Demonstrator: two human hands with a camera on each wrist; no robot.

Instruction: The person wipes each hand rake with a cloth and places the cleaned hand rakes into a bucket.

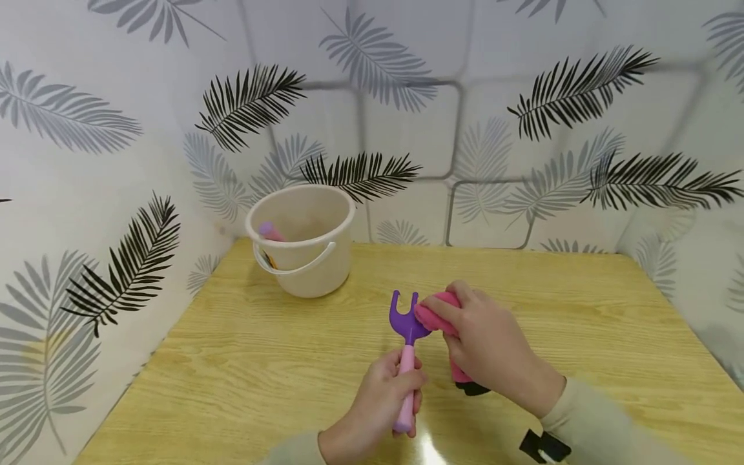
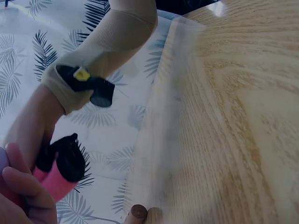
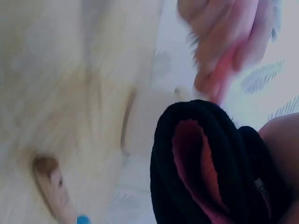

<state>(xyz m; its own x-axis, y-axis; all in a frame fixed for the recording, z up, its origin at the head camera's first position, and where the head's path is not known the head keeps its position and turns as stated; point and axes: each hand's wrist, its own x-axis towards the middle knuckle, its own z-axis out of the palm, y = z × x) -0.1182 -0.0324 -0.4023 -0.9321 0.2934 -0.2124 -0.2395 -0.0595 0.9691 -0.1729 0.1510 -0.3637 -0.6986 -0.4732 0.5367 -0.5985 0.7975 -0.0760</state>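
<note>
In the head view my left hand (image 1: 374,397) grips the pink handle of a toy garden fork (image 1: 407,358), its purple two-pronged head pointing away from me. My right hand (image 1: 494,342) holds a bunched pink cloth (image 1: 436,314) with a black edge and presses it against the right side of the fork's head. Below that hand hangs the cloth's lower end. The right wrist view shows the black edge (image 3: 187,109) close up, folded into an open loop with pink inside. Part of the fork's head is hidden behind cloth and fingers.
A cream bucket (image 1: 314,274) with a white handle stands at the table's back left, a pink and purple item (image 1: 272,231) inside it. Leaf-patterned covering (image 1: 401,129) rises behind the wooden table (image 1: 232,374). A round-ended brown piece (image 2: 138,212) shows in the left wrist view.
</note>
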